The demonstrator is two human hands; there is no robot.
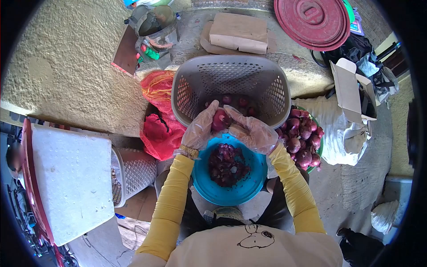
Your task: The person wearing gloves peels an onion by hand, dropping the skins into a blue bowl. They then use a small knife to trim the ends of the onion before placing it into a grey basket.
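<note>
Both of my hands wear clear plastic gloves and meet above the near rim of a grey perforated basket [184,80]. My left hand [200,129] is closed round a red onion [219,120]. On the onion's right side lie the fingers of my right hand [254,131]; whether they hold anything else I cannot make out. Several onions [242,102] lie at the bottom of the basket. Below my hands, a blue basin [229,198] holds dark red onion skins [226,167]. More red onions [304,132] fill a green-rimmed container at the right.
Red mesh sacks [162,133] lie left of the basket. Further left are a white board [73,178] and another perforated basket [140,171]. Flat cardboard [240,31] and a red lid [311,20] are behind. A white sack [338,138] and open carton [349,91] lie right.
</note>
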